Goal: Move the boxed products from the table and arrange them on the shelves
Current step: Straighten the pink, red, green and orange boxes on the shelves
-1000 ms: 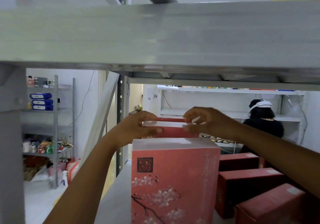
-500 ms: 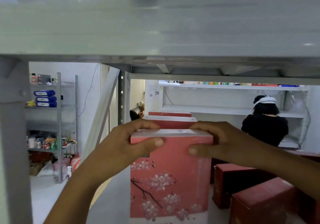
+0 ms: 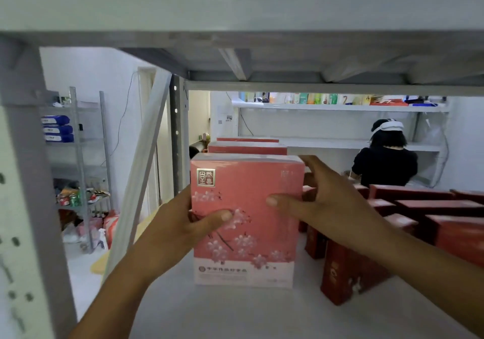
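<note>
Box position: the pink box (image 3: 246,220) stands upright on the shelf board (image 3: 235,312), long axis vertical, with its broad blossom-printed face toward the person. It is the front unit of a row. Two matching boxes (image 3: 247,148) stand directly behind it, and only their top edges are visible.

Hand state: the left hand (image 3: 180,223) grips the left edge at mid-height, with the thumb (image 3: 220,216) laid across the front face and the fingers hidden behind the box. The right hand (image 3: 322,199) holds the right edge higher up. Its thumb (image 3: 277,202) presses the front face while the fingers arch round the side toward the top corner. How firmly those fingers bear on the box cannot be determined.

Governing relation: the box lies between the two hands, and both are equally near. The row runs straight away from the person, so any remaining adjustment is probably a push along that line, keeping the face square to the boxes behind. The gap to the next box is hidden.

Surroundings: dark red boxes (image 3: 348,273) stand just to the right, near the right wrist, so clearance on that side is limited. The upper shelf (image 3: 235,3) spans overhead. A second person (image 3: 385,165) works at shelving well beyond.
</note>
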